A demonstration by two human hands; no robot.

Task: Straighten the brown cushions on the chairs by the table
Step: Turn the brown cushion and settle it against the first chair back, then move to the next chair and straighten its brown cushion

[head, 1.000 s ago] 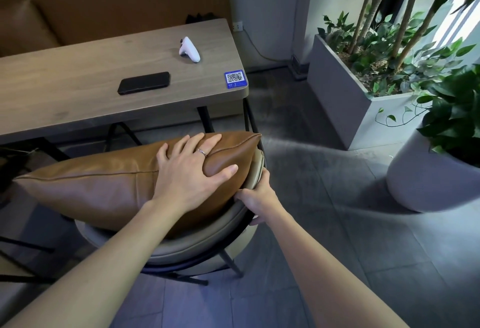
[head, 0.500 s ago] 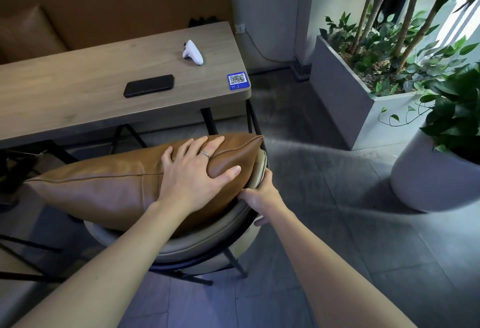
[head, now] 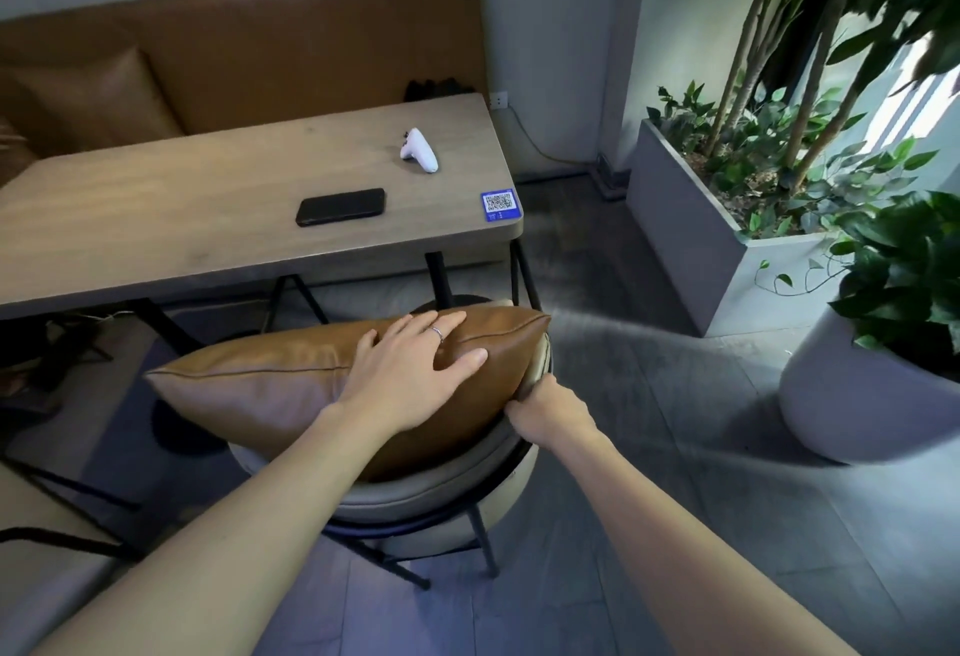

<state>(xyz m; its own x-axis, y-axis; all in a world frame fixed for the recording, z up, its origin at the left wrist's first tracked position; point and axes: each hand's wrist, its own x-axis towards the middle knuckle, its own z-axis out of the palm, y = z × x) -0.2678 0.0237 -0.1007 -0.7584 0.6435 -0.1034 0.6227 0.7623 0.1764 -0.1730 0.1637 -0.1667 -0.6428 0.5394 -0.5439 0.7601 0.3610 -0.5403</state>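
A long brown leather cushion (head: 270, 385) lies across the grey round chair (head: 431, 494) in front of the wooden table (head: 171, 219). My left hand (head: 410, 369) rests flat on the cushion's right half, fingers spread, a ring on one finger. My right hand (head: 545, 408) is closed on the chair's backrest rim, right beside the cushion's right end. The cushion's left end sticks out past the seat. A second brown cushion (head: 98, 104) leans on the bench at the far left.
On the table lie a black phone (head: 340, 207), a white controller (head: 420, 150) and a blue QR sticker (head: 500, 203). A grey planter box (head: 696, 224) and a round white pot (head: 862, 390) with plants stand to the right. Another chair's frame (head: 57, 489) is at the left.
The view has lifted and pulled back a little, showing more of the bench. Both hands keep their places on the cushion and the chair rim; the cushion sits slightly further right.
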